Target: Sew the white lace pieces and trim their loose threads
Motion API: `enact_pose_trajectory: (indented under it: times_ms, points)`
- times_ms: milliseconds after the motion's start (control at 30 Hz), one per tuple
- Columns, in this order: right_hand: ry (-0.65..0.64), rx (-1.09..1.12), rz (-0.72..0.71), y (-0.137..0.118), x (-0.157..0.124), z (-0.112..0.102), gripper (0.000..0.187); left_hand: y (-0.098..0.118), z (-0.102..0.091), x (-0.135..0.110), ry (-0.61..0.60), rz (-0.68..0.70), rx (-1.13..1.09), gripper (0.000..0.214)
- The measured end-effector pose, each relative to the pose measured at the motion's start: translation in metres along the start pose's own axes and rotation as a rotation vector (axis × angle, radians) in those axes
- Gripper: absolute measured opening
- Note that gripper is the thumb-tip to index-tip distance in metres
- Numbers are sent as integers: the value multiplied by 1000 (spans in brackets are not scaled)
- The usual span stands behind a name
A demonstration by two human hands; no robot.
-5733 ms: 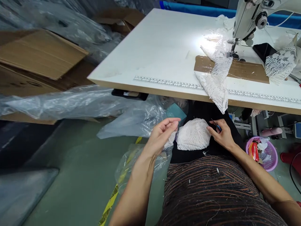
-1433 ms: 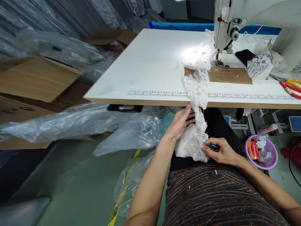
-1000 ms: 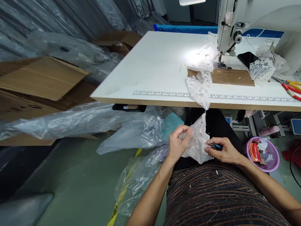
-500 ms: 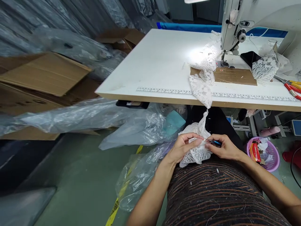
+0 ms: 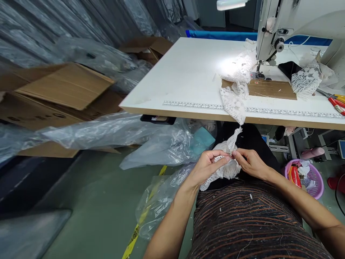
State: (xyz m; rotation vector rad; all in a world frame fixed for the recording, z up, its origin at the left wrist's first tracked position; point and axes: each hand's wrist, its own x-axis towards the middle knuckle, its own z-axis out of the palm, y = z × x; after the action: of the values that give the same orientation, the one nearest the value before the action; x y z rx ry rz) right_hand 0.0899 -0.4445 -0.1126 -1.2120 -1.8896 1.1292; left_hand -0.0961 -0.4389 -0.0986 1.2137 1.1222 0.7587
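White lace fabric [image 5: 225, 172] lies bunched over my lap, and a narrow strip of it runs up to the lace piece [image 5: 234, 104] hanging off the table edge. My left hand [image 5: 211, 163] is closed, pinching the lace between thumb and fingers. Close against it, my right hand [image 5: 249, 162] is closed too, its thumb and forefinger meeting the lace at the left fingertips. A thin dark tip, apparently of the seam ripper [image 5: 229, 154], shows between the fingertips; its blue handle is hidden by the right hand.
The white sewing table [image 5: 188, 79] carries a sewing machine [image 5: 269, 32], a brown cardboard strip [image 5: 272, 89], lace scraps [image 5: 307, 79] and red-handled pliers [image 5: 335, 104]. Cardboard boxes [image 5: 67, 84] and plastic sheeting [image 5: 159, 147] are at left. A pink basket [image 5: 319, 183] stands on the floor at right.
My right hand has turned and moved in against the left fingertips, and the seam ripper's blue handle has gone out of sight. The lace on my lap has shifted. The view has swung slightly left.
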Motion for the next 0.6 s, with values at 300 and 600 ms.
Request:
enact_pose_trajectory:
  times_ms: [300, 600]
  points:
    - [50, -100, -4, -2, -5, -1, 47, 8, 2, 3, 1, -17, -9, 36]
    - [411, 48, 9, 25, 9, -12, 36, 4, -5, 21, 88, 98, 188, 32]
